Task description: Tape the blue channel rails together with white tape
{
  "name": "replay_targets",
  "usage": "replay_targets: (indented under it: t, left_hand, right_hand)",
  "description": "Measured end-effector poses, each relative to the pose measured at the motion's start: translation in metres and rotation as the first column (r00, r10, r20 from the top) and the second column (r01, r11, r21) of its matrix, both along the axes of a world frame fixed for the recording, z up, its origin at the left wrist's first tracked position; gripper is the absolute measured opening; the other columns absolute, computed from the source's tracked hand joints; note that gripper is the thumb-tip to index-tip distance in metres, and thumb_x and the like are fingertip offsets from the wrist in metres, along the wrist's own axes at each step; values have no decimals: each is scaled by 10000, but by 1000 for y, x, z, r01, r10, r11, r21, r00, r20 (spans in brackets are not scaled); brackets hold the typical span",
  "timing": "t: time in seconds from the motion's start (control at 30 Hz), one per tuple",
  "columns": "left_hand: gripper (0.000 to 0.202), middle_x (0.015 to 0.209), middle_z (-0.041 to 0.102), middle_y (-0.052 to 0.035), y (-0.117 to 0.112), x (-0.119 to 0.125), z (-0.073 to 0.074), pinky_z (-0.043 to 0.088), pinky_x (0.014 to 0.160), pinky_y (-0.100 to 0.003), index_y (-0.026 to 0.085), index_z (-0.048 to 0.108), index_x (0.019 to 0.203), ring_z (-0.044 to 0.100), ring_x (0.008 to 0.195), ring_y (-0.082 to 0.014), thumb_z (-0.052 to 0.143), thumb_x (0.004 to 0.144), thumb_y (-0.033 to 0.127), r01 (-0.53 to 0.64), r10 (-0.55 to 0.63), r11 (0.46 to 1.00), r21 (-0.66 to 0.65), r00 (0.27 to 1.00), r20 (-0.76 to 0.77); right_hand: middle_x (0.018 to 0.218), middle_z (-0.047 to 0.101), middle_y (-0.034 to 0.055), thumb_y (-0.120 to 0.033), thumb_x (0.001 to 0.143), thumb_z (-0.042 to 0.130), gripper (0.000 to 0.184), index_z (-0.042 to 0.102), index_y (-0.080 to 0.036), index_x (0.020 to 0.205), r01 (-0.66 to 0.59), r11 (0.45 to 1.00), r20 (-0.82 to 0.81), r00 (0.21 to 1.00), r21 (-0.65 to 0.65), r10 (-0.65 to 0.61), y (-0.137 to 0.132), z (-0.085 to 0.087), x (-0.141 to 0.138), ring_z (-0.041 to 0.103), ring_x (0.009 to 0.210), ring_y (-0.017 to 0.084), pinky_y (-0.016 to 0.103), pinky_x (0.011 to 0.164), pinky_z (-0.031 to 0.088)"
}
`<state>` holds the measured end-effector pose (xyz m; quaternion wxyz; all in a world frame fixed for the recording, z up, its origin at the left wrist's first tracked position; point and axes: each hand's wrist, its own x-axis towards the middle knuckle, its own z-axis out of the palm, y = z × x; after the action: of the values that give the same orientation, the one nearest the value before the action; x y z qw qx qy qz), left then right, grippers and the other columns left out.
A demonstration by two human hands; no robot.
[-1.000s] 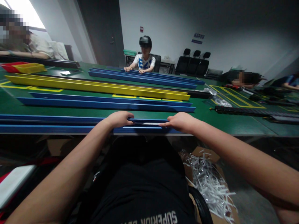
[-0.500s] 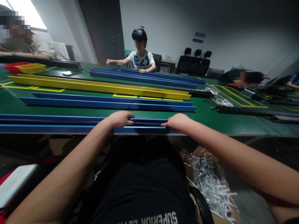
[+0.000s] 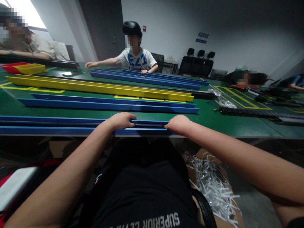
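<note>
A long blue channel rail (image 3: pixel 47 125) lies along the near edge of the green table (image 3: pixel 225 122). My left hand (image 3: pixel 121 120) rests on top of it with fingers curled over into the channel. My right hand (image 3: pixel 178 123) sits on the rail's right end, fingers bent and pressed onto it. A dark strip lies inside the channel between my hands.
More blue rails (image 3: pixel 106 104) and a long yellow rail (image 3: pixel 95 88) lie farther back. A person in a helmet (image 3: pixel 134 55) sits across at other blue rails, arm reaching sideways. A black toothed strip (image 3: pixel 249 113) lies at right. A cardboard box of white shreds (image 3: pixel 213 186) stands below.
My right hand has slid a little left along the rail and covered the pale patch seen earlier. The person opposite has leaned and stretched an arm out to the side.
</note>
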<state>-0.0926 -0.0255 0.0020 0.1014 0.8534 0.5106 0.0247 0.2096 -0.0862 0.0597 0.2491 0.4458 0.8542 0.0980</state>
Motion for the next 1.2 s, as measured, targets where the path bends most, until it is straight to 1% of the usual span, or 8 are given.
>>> replay_targets:
  t: [0.17, 0.27, 0.37, 0.53, 0.67, 0.8, 0.97, 1.2]
  left_hand:
    - [357, 943, 723, -3, -2, 0, 2, 412, 638, -245, 278, 689, 1030, 618, 803, -183, 550, 717, 378, 30, -30, 1000, 8, 1000, -7]
    - [375, 965, 725, 0, -2, 1, 3, 425, 664, -242, 278, 684, 1050, 623, 826, -183, 546, 713, 367, 24, -24, 1000, 6, 1000, -15]
    - [363, 946, 722, -3, -3, 2, 2, 417, 640, -243, 274, 678, 1039, 623, 805, -182, 545, 721, 390, 9, -9, 1000, 8, 1000, -23]
    - [313, 835, 706, -8, 0, 4, 1, 381, 578, -261, 268, 680, 946, 598, 710, -182, 525, 735, 441, 22, -21, 1000, 21, 998, -59]
    - [301, 798, 698, -9, 3, 5, -1, 386, 592, -270, 266, 682, 904, 590, 695, -185, 505, 736, 440, 48, -47, 999, 9, 998, -45]
    - [308, 804, 703, -21, 5, 9, -1, 390, 604, -273, 263, 686, 891, 593, 707, -193, 512, 721, 451, 23, -22, 1000, 7, 998, -58]
    - [338, 873, 718, -36, 5, 24, 1, 398, 617, -271, 259, 692, 921, 603, 741, -194, 520, 724, 473, 11, -12, 1000, -14, 998, -60]
    - [322, 836, 715, -48, 6, 63, 2, 386, 576, -281, 254, 698, 884, 601, 704, -199, 522, 724, 471, 24, -26, 1000, -19, 995, -92]
  right_hand:
    - [993, 740, 105, -185, 907, 462, 365, 715, -274, 1153, -11, 1000, 69, 998, -7, 12, -1, 1, -4, 690, 941, 269, 346, 732, 497]
    - [995, 739, 106, -184, 909, 454, 370, 713, -271, 1158, -6, 1000, 87, 996, -6, 7, -2, 2, -6, 693, 935, 281, 359, 717, 509]
    - [999, 740, 104, -184, 910, 461, 365, 709, -275, 1163, -4, 1000, 84, 996, -3, 4, -3, 2, -8, 694, 935, 274, 363, 734, 513]
    - [987, 739, 122, -177, 912, 469, 342, 720, -241, 1135, 6, 1000, 95, 995, -7, -5, -5, 3, -10, 694, 939, 276, 363, 741, 516]
    - [988, 737, 130, -170, 900, 495, 309, 739, -211, 1086, 6, 1000, 98, 995, -9, -5, -5, 2, -11, 694, 944, 282, 362, 750, 517]
    - [995, 737, 139, -165, 896, 504, 301, 742, -197, 1078, 2, 1000, 91, 996, -8, -1, -4, 1, -12, 696, 935, 270, 351, 762, 514]
    - [1008, 736, 137, -155, 896, 503, 307, 735, -189, 1095, 36, 999, 103, 994, -7, -35, -8, 5, -14, 696, 941, 257, 327, 757, 508]
    - [996, 734, 151, -185, 902, 508, 302, 726, -158, 1110, 24, 1000, 90, 996, -11, -22, -6, 2, -12, 697, 922, 257, 326, 759, 513]
